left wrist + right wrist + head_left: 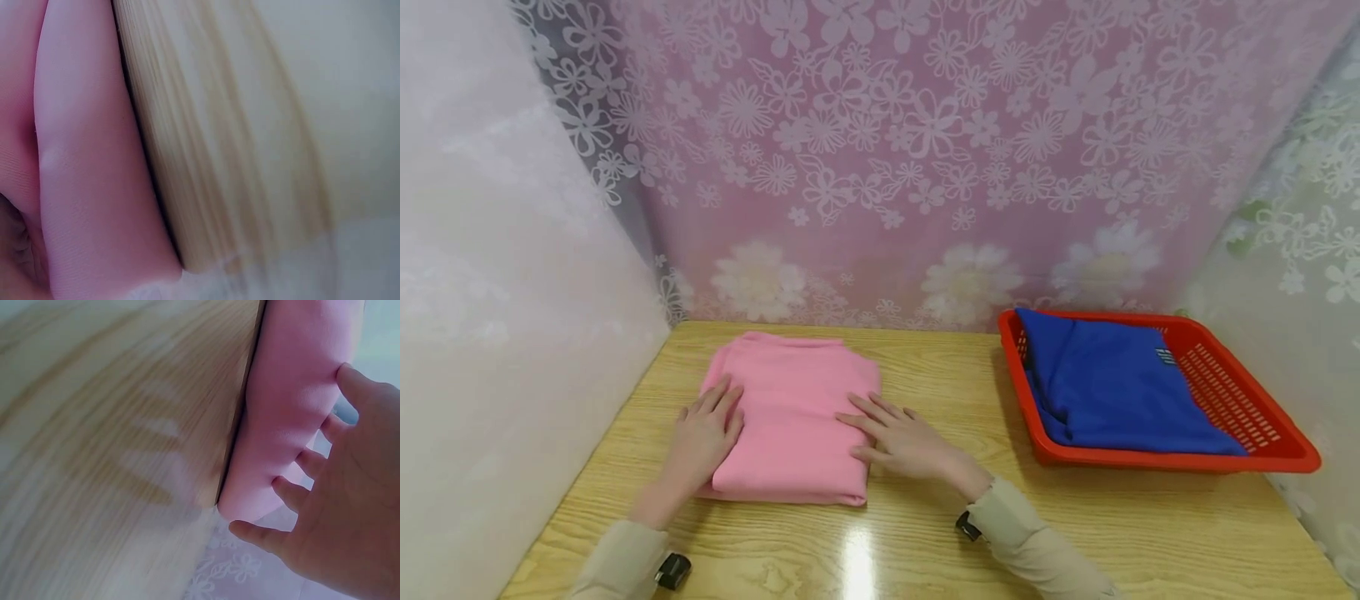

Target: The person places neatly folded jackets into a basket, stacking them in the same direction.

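A folded pink garment (pixel 793 417) lies as a thick, roughly square bundle on the wooden table, its rounded fold toward the front. My left hand (pixel 703 429) rests on its left edge, fingers stretched away from me. From the right side, my right hand (pixel 906 440) touches the opposite edge with spread, fairly straight fingers. In the right wrist view its fingertips press against the side of the pink garment (pixel 269 437). The left wrist view shows the layered pink cloth (pixel 100 156) close up, with only a bit of the hand at the lower left corner.
A red plastic basket (pixel 1247 392) with slotted walls stands at the right of the table (pixel 940 367). In it lies a folded blue garment (pixel 1120 383) with a small dark label. Flowered curtains (pixel 887 167) hang behind and at both sides.
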The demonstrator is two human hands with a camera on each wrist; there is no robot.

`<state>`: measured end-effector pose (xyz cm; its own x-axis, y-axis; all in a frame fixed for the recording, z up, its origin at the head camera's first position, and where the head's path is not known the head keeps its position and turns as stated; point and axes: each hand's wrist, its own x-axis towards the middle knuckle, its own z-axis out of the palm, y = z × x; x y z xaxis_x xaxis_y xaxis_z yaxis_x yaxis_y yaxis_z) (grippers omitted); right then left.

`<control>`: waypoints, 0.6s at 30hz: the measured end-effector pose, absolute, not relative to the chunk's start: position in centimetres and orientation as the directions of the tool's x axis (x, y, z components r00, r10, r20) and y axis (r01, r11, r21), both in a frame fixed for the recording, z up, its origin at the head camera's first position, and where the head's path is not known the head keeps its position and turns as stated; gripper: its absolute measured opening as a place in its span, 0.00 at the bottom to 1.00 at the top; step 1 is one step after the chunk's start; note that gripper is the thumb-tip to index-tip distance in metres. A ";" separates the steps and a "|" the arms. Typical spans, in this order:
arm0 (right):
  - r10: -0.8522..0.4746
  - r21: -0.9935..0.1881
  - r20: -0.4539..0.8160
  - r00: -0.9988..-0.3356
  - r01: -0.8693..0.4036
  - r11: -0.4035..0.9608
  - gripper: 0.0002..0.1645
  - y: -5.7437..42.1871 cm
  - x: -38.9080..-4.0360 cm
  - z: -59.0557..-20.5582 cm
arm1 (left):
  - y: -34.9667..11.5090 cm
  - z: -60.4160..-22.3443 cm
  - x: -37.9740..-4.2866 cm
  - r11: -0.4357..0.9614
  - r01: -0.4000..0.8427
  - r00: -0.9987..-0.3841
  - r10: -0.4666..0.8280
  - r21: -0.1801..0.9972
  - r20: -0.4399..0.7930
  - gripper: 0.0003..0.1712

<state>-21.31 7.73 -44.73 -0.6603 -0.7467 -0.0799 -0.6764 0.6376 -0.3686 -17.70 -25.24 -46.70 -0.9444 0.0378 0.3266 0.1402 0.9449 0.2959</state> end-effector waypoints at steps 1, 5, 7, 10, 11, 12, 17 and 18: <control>-0.745 -0.368 -0.080 -0.663 -0.674 0.640 0.36 8.0 -21.3 -44.8 | -25.0 -46.7 -17.7 0.944 0.140 -0.943 0.035 0.298 0.330 0.23; -0.736 -0.384 -0.077 -0.672 -0.662 0.644 0.35 9.1 -21.3 -44.8 | -23.8 -46.9 -17.8 0.942 0.139 -0.939 0.027 0.306 0.343 0.23; -0.733 -0.380 -0.066 -0.677 -0.662 0.646 0.35 9.6 -21.2 -44.8 | -23.2 -47.0 -17.8 0.941 0.136 -0.939 0.022 0.310 0.344 0.23; -0.728 -0.377 -0.037 -0.685 -0.665 0.645 0.35 10.4 -21.0 -44.9 | -22.1 -47.1 -17.7 0.941 0.131 -0.939 0.016 0.314 0.343 0.24; -0.724 -0.376 -0.026 -0.689 -0.664 0.646 0.35 10.6 -20.9 -45.0 | -21.8 -47.1 -17.7 0.940 0.127 -0.940 0.012 0.316 0.342 0.24; -0.718 -0.375 -0.015 -0.696 -0.662 0.649 0.34 10.9 -20.9 -45.1 | -21.4 -47.1 -17.7 0.941 0.122 -0.941 0.008 0.316 0.338 0.24; -0.691 -0.383 0.032 -0.722 -0.647 0.659 0.33 12.1 -20.6 -45.3 | -19.6 -46.9 -17.6 0.941 0.098 -0.953 -0.005 0.323 0.302 0.25; -0.687 -0.384 0.035 -0.726 -0.644 0.662 0.32 12.3 -20.5 -45.3 | -19.2 -46.9 -17.6 0.943 0.094 -0.956 -0.004 0.320 0.292 0.25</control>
<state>-20.51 12.33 -45.34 -0.7261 -0.6866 0.0352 -0.6442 0.6615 -0.3840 -17.55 -19.23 -46.92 -0.9564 -0.0042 0.2920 0.0936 0.9428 0.3199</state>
